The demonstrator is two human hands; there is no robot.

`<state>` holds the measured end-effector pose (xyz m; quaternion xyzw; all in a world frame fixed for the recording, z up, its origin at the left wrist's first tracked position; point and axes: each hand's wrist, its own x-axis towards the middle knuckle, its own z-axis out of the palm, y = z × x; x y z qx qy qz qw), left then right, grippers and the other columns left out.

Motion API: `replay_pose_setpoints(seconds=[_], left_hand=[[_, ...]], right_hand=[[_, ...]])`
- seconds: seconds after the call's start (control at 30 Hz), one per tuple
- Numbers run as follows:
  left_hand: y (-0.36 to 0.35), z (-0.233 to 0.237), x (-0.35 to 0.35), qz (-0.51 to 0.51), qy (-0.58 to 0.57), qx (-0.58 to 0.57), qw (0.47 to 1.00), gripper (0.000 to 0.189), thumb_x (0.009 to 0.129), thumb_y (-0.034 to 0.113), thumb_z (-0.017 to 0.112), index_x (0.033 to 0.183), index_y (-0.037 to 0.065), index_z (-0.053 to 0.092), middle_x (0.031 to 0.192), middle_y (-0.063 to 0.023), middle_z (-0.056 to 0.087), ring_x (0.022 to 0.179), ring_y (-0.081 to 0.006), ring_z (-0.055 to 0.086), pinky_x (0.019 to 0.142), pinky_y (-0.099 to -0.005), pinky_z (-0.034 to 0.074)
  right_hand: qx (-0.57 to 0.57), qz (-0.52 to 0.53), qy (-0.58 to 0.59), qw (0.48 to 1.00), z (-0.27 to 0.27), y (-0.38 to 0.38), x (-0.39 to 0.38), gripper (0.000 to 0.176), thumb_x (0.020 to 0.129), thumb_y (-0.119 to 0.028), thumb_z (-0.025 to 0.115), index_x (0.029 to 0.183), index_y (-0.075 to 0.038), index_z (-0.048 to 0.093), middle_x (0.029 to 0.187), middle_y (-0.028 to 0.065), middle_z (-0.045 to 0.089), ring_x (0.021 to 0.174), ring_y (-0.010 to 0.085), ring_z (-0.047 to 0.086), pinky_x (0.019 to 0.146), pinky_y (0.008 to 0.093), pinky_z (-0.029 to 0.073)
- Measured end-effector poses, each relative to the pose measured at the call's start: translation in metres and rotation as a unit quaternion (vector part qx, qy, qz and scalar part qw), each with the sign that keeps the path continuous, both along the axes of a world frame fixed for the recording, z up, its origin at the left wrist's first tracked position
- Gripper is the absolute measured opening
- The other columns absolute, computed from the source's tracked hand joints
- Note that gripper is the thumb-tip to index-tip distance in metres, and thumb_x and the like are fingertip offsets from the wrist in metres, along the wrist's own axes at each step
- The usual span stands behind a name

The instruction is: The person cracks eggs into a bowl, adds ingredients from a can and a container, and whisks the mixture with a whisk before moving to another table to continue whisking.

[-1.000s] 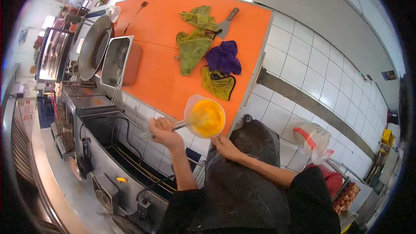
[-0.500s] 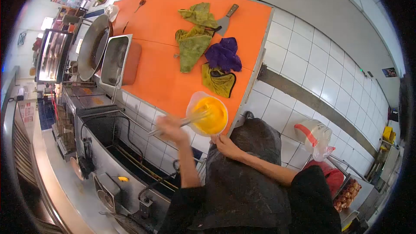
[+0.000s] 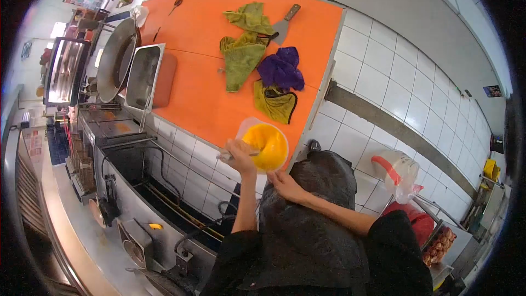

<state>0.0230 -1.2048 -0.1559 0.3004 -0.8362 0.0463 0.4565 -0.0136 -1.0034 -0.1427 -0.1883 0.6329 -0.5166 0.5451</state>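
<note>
A pale bowl [image 3: 245, 126] of bright yellow liquid [image 3: 268, 147] sits at the near corner of the orange table [image 3: 203, 87]. My left hand [image 3: 241, 156] is closed around a thin whisk-like utensil [image 3: 224, 156], its far end reaching into the liquid; the tip is blurred. Against the bowl's near rim, the fingers of my right hand [image 3: 285, 185] are pressed together, gripping the edge. Just beyond the bowl lie a yellow-green cloth [image 3: 274, 104] and a purple cloth [image 3: 281, 69].
More green cloths [image 3: 244, 63], a scraper [image 3: 283, 26] and scissors [image 3: 176, 5] lie farther back. At the left are a metal tray [image 3: 143, 77], a large wok [image 3: 115, 63] and a steel fryer-like unit [image 3: 131, 186]. A plastic-wrapped tub [image 3: 399, 171] stands at right.
My left hand has moved right and up, closer to the bowl, with the utensil now more over the liquid. The swirl in the liquid looks different. My right hand stays at the rim.
</note>
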Motion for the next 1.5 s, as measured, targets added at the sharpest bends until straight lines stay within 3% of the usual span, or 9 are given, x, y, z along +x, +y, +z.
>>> replay_pose_setpoints(seconds=[0.07, 0.13, 0.2, 0.47, 0.53, 0.67, 0.93, 1.4, 1.5], left_hand=[[0.016, 0.05, -0.027, -0.002, 0.308, 0.565, 0.765, 0.037, 0.101, 0.026, 0.043, 0.065, 0.016, 0.04, 0.056, 0.0036, 0.036, 0.05, -0.0091, 0.039, 0.048, -0.0257, 0.034], [-0.003, 0.116, -0.001, -0.196, 0.361, 0.599, 0.687, 0.039, 0.101, 0.029, 0.042, 0.064, 0.016, 0.04, 0.056, 0.0038, 0.038, 0.049, -0.0088, 0.038, 0.045, -0.0275, 0.032], [0.026, 0.066, -0.027, 0.014, 0.278, 0.401, 0.873, 0.042, 0.101, 0.032, 0.041, 0.062, 0.017, 0.035, 0.055, 0.0046, 0.034, 0.047, -0.0087, 0.033, 0.044, -0.0278, 0.029], [0.013, 0.032, -0.023, 0.001, 0.338, 0.428, 0.838, 0.038, 0.101, 0.034, 0.043, 0.069, 0.014, 0.042, 0.057, 0.0024, 0.039, 0.05, -0.0108, 0.04, 0.046, -0.0268, 0.032], [0.003, -0.019, -0.057, 0.371, 0.344, 0.375, 0.777, 0.018, 0.097, 0.021, 0.054, 0.092, 0.005, 0.057, 0.08, -0.0031, 0.053, 0.071, -0.0143, 0.052, 0.066, -0.0311, 0.048], [-0.02, 0.03, 0.042, -0.446, 0.379, 0.574, 0.572, 0.015, 0.1, 0.021, 0.05, 0.091, 0.009, 0.051, 0.084, -0.0036, 0.052, 0.074, -0.0127, 0.05, 0.064, -0.0283, 0.044], [0.038, 0.05, -0.021, -0.049, 0.37, 0.41, 0.833, 0.039, 0.101, 0.024, 0.049, 0.066, 0.016, 0.034, 0.056, 0.0058, 0.036, 0.048, -0.0061, 0.036, 0.044, -0.0257, 0.031], [0.002, 0.097, 0.014, -0.262, 0.353, 0.647, 0.623, 0.026, 0.104, 0.031, 0.039, 0.086, 0.013, 0.043, 0.069, 0.0038, 0.044, 0.058, -0.007, 0.044, 0.056, -0.024, 0.041], [0.023, -0.056, -0.013, 0.014, 0.372, 0.564, 0.737, 0.035, 0.103, 0.03, 0.037, 0.071, 0.016, 0.039, 0.061, 0.0049, 0.037, 0.051, -0.007, 0.036, 0.049, -0.0238, 0.032]], right_hand=[[-0.014, 0.001, 0.002, 1.0, -0.012, 0.002, 0.006, 0.05, 0.106, -0.04, 0.04, 0.09, 0.004, 0.056, 0.078, 0.0103, 0.055, 0.074, 0.0201, 0.052, 0.068, 0.0374, 0.045], [-0.024, -0.001, -0.001, 1.0, -0.015, -0.001, 0.004, 0.052, 0.105, -0.041, 0.041, 0.094, 0.006, 0.06, 0.083, 0.0174, 0.063, 0.077, 0.0273, 0.06, 0.073, 0.0409, 0.048], [0.007, -0.008, -0.024, 1.0, -0.007, -0.001, 0.001, 0.051, 0.106, -0.04, 0.04, 0.093, 0.006, 0.059, 0.081, 0.0179, 0.063, 0.077, 0.0288, 0.06, 0.073, 0.042, 0.048], [0.013, 0.028, -0.015, 0.999, 0.0, 0.006, 0.0, 0.054, 0.106, -0.041, 0.038, 0.096, 0.007, 0.06, 0.083, 0.0182, 0.064, 0.081, 0.029, 0.063, 0.076, 0.0419, 0.049], [0.004, 0.03, -0.024, 0.999, -0.003, 0.002, 0.002, 0.055, 0.106, -0.042, 0.038, 0.097, 0.008, 0.06, 0.085, 0.0186, 0.065, 0.084, 0.0291, 0.064, 0.077, 0.0418, 0.049], [-0.011, 0.011, -0.01, 1.0, -0.013, 0.001, 0.004, 0.053, 0.106, -0.042, 0.038, 0.107, 0.007, 0.057, 0.094, 0.0201, 0.064, 0.09, 0.0291, 0.064, 0.081, 0.0414, 0.049], [-0.015, 0.001, -0.015, 1.0, -0.013, 0.006, 0.012, 0.053, 0.106, -0.042, 0.036, 0.107, 0.007, 0.058, 0.092, 0.0183, 0.065, 0.084, 0.028, 0.062, 0.079, 0.0407, 0.049], [-0.02, -0.007, 0.025, 0.999, -0.02, 0.003, 0.008, 0.056, 0.106, -0.044, 0.038, 0.101, 0.007, 0.061, 0.087, 0.0184, 0.066, 0.084, 0.0277, 0.063, 0.077, 0.0398, 0.049], [-0.022, 0.021, -0.04, 0.999, -0.014, 0.005, 0.005, 0.044, 0.107, -0.038, 0.038, 0.096, 0.002, 0.054, 0.076, 0.0042, 0.05, 0.07, 0.0159, 0.047, 0.065, 0.0364, 0.043]])
